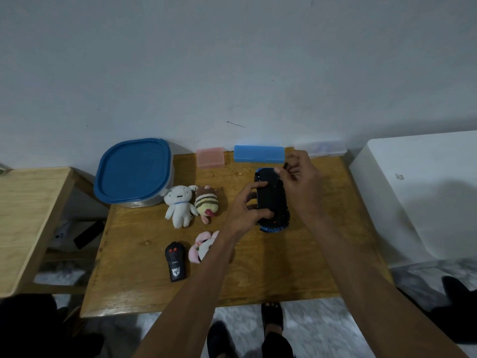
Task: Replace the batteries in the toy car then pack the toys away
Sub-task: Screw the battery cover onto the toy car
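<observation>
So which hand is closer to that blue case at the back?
Right. The right hand is just in front of the blue case, nearly touching; the left hand sits lower, gripping the upturned toy car.

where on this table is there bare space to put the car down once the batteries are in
Bare wood lies along the table's near edge, right of the remote, and down its right side beside the toy car. A smaller patch sits left of the remote, below the blue-lidded container. The middle left is crowded with three plush toys; boxes line the back.
</observation>
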A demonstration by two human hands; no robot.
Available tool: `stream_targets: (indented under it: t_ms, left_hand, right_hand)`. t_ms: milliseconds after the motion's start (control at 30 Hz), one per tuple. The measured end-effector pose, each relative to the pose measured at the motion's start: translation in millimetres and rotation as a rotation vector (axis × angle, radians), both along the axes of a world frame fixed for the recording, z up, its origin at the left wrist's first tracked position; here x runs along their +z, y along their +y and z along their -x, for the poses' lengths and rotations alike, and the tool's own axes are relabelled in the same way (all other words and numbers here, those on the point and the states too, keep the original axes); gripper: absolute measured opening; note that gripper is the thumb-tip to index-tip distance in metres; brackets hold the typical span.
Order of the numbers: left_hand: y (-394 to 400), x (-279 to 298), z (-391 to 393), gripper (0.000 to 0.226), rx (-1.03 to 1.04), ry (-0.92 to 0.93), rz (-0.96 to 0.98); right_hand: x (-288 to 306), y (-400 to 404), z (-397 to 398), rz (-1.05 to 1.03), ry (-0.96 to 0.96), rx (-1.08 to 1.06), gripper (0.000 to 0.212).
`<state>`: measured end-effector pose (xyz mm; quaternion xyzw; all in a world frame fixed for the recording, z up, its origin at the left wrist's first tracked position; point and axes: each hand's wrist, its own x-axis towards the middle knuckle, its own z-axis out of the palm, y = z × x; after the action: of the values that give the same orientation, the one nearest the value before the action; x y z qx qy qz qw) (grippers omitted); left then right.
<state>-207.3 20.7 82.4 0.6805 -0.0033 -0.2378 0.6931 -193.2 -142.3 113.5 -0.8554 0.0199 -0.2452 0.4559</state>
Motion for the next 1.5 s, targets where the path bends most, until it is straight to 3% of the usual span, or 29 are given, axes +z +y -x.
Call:
stream_targets:
  t_ms: [233,633,900,1267,1400,1500]
  left_hand:
    - [-5,2,1,0.045,-0.026,0.080,0.042]
    - [-20,-3,4,0.048,-0.090,-0.011,-0.016]
    - [-27,-4,10,0.062,-0.124,0.005,0.063]
    - [-40,-17,12,0.061,0.028,-0.047,0.091]
    - [-45,-26,13,0.056,0.066,-0.089,0.021]
    - [-50,-37,13,0.056,0.055,-0.158,-0.148]
  right_hand:
    - [-2,-9,0,-0.098,0.015,-0.072,0.021]
    - [-3,-52,5,-0.336,0.094,-0.285,0.024]
    - [-7,-65,11,-0.459,0.106,-0.323,0.021]
    - [-2,-73,9,-0.527,0.102,-0.373,0.022]
    - [-4,-75,10,-0.537,0.112,-0.376,0.021]
    - [-8,-76,10,-0.552,0.157,-0.370,0.020]
